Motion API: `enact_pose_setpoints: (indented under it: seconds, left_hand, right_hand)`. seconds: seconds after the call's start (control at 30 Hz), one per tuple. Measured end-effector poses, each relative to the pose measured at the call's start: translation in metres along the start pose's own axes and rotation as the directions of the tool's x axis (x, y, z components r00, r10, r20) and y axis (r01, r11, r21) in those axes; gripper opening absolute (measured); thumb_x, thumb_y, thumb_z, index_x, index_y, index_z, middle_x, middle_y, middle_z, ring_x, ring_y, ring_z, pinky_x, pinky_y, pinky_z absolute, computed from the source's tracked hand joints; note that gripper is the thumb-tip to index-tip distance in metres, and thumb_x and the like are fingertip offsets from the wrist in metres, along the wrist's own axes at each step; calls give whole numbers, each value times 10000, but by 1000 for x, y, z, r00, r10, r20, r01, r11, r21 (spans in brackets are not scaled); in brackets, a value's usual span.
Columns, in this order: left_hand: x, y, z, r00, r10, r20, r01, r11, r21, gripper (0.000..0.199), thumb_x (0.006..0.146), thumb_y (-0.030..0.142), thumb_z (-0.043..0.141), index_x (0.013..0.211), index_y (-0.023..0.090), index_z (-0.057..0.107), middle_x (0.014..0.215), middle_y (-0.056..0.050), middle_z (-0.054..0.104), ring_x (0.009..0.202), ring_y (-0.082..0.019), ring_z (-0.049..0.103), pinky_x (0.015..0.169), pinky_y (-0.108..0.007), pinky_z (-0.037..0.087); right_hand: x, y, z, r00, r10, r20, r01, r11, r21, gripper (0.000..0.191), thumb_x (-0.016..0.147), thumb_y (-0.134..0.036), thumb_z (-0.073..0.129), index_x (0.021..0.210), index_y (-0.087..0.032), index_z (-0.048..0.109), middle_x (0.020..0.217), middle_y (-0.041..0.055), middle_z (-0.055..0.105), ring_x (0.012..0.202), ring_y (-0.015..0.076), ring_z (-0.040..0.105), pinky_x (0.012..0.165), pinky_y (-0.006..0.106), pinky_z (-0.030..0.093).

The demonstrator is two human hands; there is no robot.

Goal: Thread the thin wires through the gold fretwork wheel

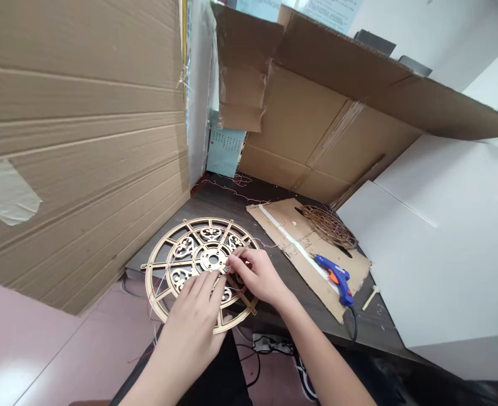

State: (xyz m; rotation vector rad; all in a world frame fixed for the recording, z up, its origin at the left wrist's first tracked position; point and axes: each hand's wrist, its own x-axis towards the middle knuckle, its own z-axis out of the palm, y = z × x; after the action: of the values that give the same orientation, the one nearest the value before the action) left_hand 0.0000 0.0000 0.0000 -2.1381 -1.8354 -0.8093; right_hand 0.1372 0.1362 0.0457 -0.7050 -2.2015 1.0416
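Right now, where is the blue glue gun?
In the head view, the blue glue gun lies on the cardboard sheet, right of both hands, near the table's front edge.

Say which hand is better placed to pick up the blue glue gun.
Probably the right hand. It lies nearer the blue glue gun on the cardboard sheet, while the left hand rests flat on the wooden wheel, steadying it.

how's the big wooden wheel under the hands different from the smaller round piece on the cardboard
The big wooden wheel is pale and clearly larger; the smaller round piece is dark brown. The wheel lies on the dark table at its near edge, with the left hand and right hand on it; the smaller piece sits untouched on the cardboard sheet. Both are flat, round, cut-out lattice work.
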Motion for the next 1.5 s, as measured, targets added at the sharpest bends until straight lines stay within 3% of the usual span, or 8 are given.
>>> enact_pose_setpoints:
  seconds: [0.1,0.27,0.57,0.8,1.07,1.3,1.5]
  left_hand:
    - [-8,-7,1,997,42,-60,-44,999,-27,529,859,140,540,1383,107,592,1391,-168,653,1284,-329,612,1104,-490,511]
    - [-16,-19,1,988,127,-85,-125,992,22,668,733,53,511,1396,85,591,1440,-169,627,1310,-315,605,1114,-440,506]
    - [-23,-25,9,994,107,-8,-107,994,18,782,695,13,491,1469,127,511,1527,-129,549,1396,-294,521,1169,-444,482]
    - [-14,-19,-9,993,94,76,-92,995,-34,763,674,-11,487,1424,120,548,1450,-142,597,1336,-291,562,1138,-451,522]
    - [-10,-21,-22,974,48,222,-28,995,-92,846,685,51,520,1517,196,464,1561,-131,491,1440,-337,466,1197,-520,480]
    - [0,-14,-51,946,1,323,45,990,-136,697,717,90,518,1400,225,538,1469,-118,563,1381,-326,521,1142,-506,525]
    - [-1,-14,-60,932,0,361,55,988,-144,625,715,84,507,1322,231,531,1506,-121,518,1364,-327,523,1092,-508,553]
  right_hand:
    - [0,5,2,999,10,45,-10,1000,-10,325,1064,-286,512,825,-154,689,811,29,706,762,136,648,742,250,480]
    - [-1,7,4,997,23,72,-21,999,-27,360,1056,-322,551,762,-146,662,811,38,729,743,135,661,700,241,481]
    - [-3,12,8,997,0,82,2,1000,-30,351,1052,-298,554,759,-147,674,763,30,711,705,127,646,688,230,465]
    - [-4,8,4,993,-1,119,2,1000,-13,347,1063,-309,523,816,-145,703,771,31,706,716,130,642,713,234,476]
    - [-9,-5,1,997,5,72,-3,1000,-30,321,1057,-312,542,829,-151,700,791,22,714,739,129,647,727,234,470]
    - [-6,-12,6,988,21,156,-9,997,-73,306,1050,-261,548,802,-153,689,728,2,678,683,118,612,688,230,437]
    - [-5,-18,5,974,33,224,-12,996,-93,260,1051,-226,546,845,-154,687,751,-5,689,671,102,601,685,212,431]
